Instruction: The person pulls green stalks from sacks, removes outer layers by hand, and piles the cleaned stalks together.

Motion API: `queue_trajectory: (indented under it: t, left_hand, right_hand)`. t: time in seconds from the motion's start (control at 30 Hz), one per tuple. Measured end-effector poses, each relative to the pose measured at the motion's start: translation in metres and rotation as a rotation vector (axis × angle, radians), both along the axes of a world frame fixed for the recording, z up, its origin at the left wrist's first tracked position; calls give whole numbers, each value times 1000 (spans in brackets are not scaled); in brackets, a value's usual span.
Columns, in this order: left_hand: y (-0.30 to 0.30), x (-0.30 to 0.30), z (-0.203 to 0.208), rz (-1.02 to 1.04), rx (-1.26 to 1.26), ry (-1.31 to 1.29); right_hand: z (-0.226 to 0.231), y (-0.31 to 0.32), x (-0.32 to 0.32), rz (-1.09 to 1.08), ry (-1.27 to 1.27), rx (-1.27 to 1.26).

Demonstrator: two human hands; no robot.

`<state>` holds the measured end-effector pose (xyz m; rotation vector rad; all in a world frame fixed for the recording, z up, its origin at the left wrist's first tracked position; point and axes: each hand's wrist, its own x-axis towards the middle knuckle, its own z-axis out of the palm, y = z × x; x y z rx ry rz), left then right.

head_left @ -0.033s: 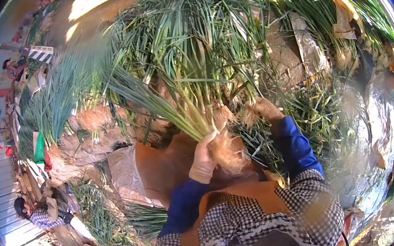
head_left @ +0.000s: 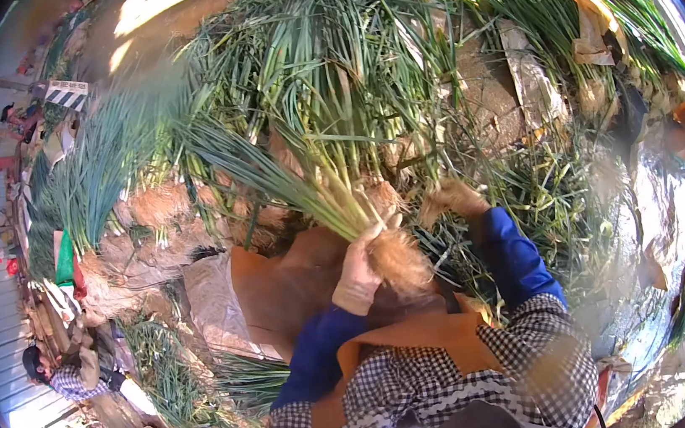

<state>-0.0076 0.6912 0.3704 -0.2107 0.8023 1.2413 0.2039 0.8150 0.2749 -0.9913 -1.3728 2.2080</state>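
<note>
My left hand (head_left: 357, 273) is closed around the white stems of a bunch of green onions (head_left: 311, 196). Their leaves fan out to the upper left, and a tangle of tan roots (head_left: 399, 261) hangs on the right side of the hand. To the right, my right hand (head_left: 459, 197) has its fingers bent round the lower end of a green onion stalk (head_left: 434, 161), at the near edge of the pile; the fingertips are partly hidden among roots. Just ahead of both hands lies a big pile of green onions (head_left: 324, 55), root ends toward me.
A brown apron or sheet (head_left: 287, 284) covers my lap. Loose leaves (head_left: 547, 191) litter the ground at right. More green onions (head_left: 90, 188) lie at left, near a green bag (head_left: 64, 258). Another person (head_left: 82, 375) sits at the lower left. Plastic sheeting (head_left: 619, 267) spreads at right.
My left hand and its bunch have shifted slightly to the right and away from me. My right hand has turned a little at the same spot.
</note>
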Motion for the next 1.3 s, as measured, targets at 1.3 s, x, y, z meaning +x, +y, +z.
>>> queue_trajectory:
  t: [1.3]
  left_hand:
    - [-18, 50, -59, 43, -41, -53]
  right_hand:
    - [-20, -31, -50, -413, -104, -359]
